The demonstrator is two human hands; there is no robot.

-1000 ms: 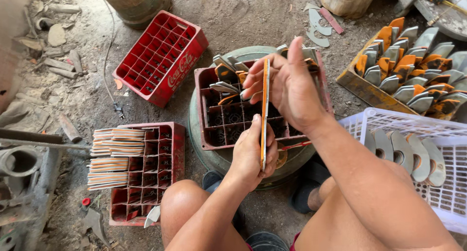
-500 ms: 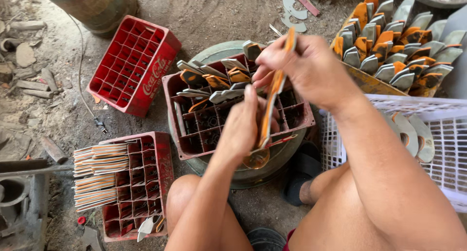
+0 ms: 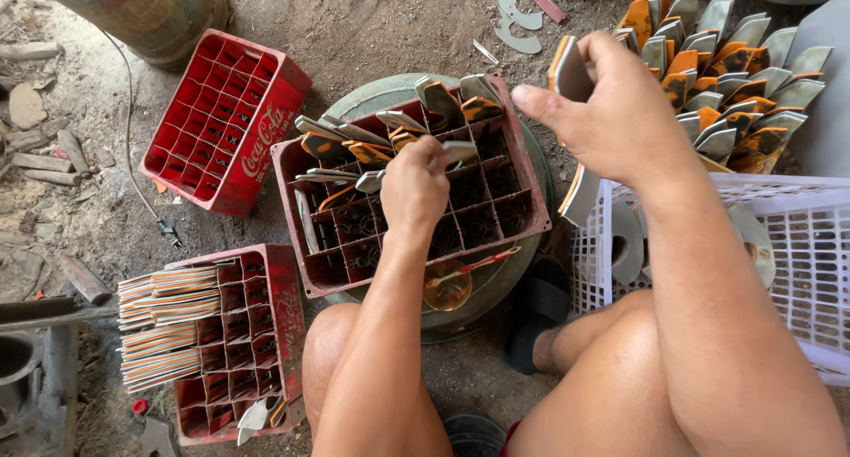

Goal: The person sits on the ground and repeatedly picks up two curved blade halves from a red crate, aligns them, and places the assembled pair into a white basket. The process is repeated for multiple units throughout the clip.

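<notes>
Left hand (image 3: 414,184) sits over the middle crate (image 3: 403,187), fingers pinched shut on a grey blade (image 3: 460,152) lying across the cell dividers. Right hand (image 3: 611,112) is raised to the right of the crate, fingers closed around a curved blade (image 3: 571,72), grey with an orange edge; a lower stretch of blade shows below the wrist, in front of the white basket (image 3: 797,244).

More blades stand in the far cells of the crate. A packed heap of them (image 3: 726,76) lies far right. A near-left crate (image 3: 226,342) holds stacked flat strips (image 3: 164,329); a far-left red crate (image 3: 226,120) shows only cells.

Handling, as judged: thin sheet metal, stiff, light singly. Edges look likely to cut, so pinch on the flat faces, near the thick end. Dusty surface, probably not slippery. Slots are narrow; the blade wants to go in edge-on.
</notes>
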